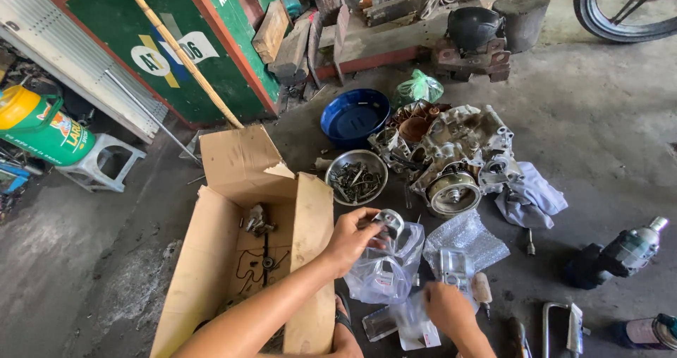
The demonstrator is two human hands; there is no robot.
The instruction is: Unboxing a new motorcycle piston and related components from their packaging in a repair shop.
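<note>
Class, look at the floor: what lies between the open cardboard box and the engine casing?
In the head view, a metal bowl of bolts sits between the cardboard box and the engine casing.

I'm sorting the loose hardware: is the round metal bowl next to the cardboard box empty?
No, the metal bowl beside the cardboard box holds a pile of bolts and small metal parts.

Cardboard box (211, 259) left of engine casing (451, 153), bolt bowl (356, 178) between.

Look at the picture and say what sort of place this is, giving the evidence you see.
Probably a motorcycle repair workshop: an engine crankcase lies stripped on the stained concrete floor, a metal bowl of bolts sits beside it, and a spoked wheel stands at the back.
</note>
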